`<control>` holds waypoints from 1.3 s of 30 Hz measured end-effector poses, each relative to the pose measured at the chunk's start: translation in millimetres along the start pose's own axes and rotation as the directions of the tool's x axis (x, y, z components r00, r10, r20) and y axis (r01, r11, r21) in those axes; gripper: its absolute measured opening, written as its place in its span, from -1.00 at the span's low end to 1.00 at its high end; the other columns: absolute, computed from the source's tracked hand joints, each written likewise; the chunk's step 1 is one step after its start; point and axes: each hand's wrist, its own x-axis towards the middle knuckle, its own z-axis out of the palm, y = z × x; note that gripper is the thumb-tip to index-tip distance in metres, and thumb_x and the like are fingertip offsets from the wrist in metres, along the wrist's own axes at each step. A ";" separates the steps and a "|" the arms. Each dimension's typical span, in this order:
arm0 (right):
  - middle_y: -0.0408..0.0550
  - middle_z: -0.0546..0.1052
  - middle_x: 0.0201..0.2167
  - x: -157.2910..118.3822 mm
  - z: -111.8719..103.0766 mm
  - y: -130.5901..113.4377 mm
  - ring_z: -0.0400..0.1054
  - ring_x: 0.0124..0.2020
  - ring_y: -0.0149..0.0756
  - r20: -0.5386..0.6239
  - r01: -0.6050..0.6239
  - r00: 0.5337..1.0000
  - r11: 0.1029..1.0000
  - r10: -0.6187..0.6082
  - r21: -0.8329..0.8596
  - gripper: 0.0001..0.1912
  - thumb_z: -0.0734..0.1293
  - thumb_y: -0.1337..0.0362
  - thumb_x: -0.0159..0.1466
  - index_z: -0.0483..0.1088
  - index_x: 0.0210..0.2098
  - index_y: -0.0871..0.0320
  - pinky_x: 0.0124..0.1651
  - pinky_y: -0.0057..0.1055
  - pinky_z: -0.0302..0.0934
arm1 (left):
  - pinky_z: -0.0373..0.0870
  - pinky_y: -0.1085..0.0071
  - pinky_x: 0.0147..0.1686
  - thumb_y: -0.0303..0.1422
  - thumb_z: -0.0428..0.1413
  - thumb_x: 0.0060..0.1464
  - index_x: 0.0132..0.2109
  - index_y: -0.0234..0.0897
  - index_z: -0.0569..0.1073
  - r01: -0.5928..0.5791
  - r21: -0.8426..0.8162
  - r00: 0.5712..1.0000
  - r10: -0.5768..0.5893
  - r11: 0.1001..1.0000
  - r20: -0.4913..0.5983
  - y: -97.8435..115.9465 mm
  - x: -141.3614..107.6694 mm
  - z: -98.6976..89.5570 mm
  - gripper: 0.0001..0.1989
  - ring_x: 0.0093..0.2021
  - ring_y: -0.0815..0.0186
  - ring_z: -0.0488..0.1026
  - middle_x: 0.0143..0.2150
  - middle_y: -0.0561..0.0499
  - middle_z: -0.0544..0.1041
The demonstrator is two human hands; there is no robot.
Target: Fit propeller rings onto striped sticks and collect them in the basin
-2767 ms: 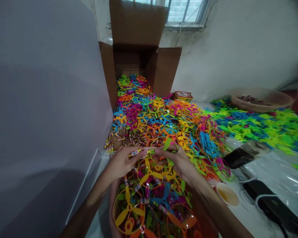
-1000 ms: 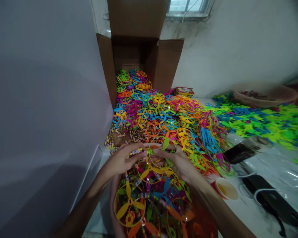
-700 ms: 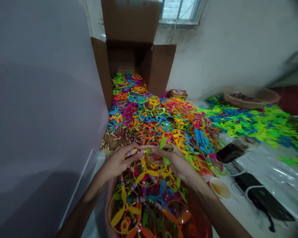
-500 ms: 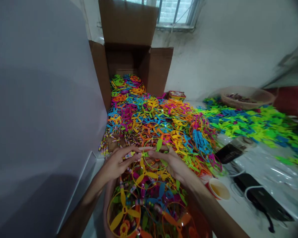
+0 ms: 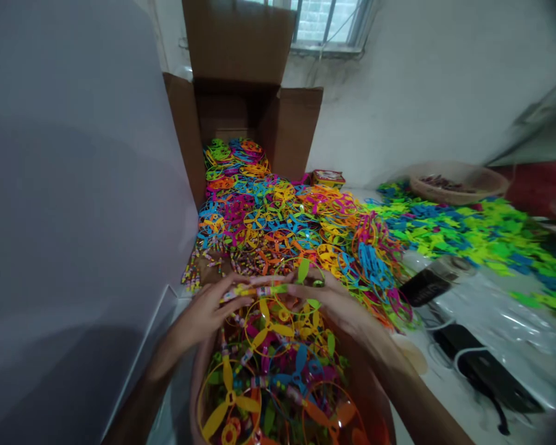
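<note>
My left hand is closed on a thin multi-coloured stick with a patterned band, held level. My right hand pinches a green ringed propeller, tilted, at its hub end. Stick and propeller meet end to end between my hands; whether they are locked together I cannot tell. Just below is a pink basin full of ringed propellers and sticks, among them a yellow propeller and a blue propeller. My right fingers partly cover the green ring.
A heap of ringed propellers spills from an open cardboard box. Small sticks lie at its left edge. To the right are green and blue pieces, a dark-labelled bottle, a black device and a cup beside my forearm.
My hands have drawn slightly apart, and more of the stick shows between them. The green propeller has shifted a little right. My right forearm now covers more of the cup.
</note>
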 end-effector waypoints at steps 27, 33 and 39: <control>0.05 0.60 -0.15 96.5 -39.1 23.7 0.53 -0.19 -0.07 -0.462 0.213 0.833 0.948 -0.303 -0.238 -0.45 0.26 -0.27 0.22 0.46 -0.18 0.07 -0.29 -0.23 0.43 | 0.40 0.36 -0.11 -0.05 0.00 0.33 -0.11 -0.22 0.44 0.046 -0.183 0.914 -0.115 0.982 -0.388 -10.7 24.3 36.4 -0.67 -0.19 0.23 0.51 -0.24 0.02 0.56; -0.12 0.62 -0.24 50.3 13.4 12.1 0.55 -0.26 -0.15 -0.225 0.091 0.974 0.906 0.004 0.414 -0.53 0.60 0.12 0.02 0.42 -0.13 -0.02 -0.29 -0.26 0.47 | 0.42 0.34 -0.08 -0.07 -0.02 0.35 -0.08 -0.21 0.43 0.019 -0.239 0.943 -0.097 0.971 -0.317 9.6 28.3 53.1 -0.69 -0.11 0.21 0.53 -0.16 -0.02 0.59; -0.11 0.63 -0.36 25.8 22.5 3.8 0.51 -0.39 -0.25 -0.175 -0.016 0.981 0.943 0.078 0.331 -0.64 0.64 0.18 -0.08 0.57 -0.32 0.10 -0.40 -0.40 0.32 | 0.43 0.40 -0.08 -0.07 0.01 0.35 -0.05 -0.21 0.47 -0.008 -0.248 0.922 -0.089 0.969 -0.377 14.4 20.3 48.4 -0.68 -0.11 0.24 0.54 -0.15 0.00 0.61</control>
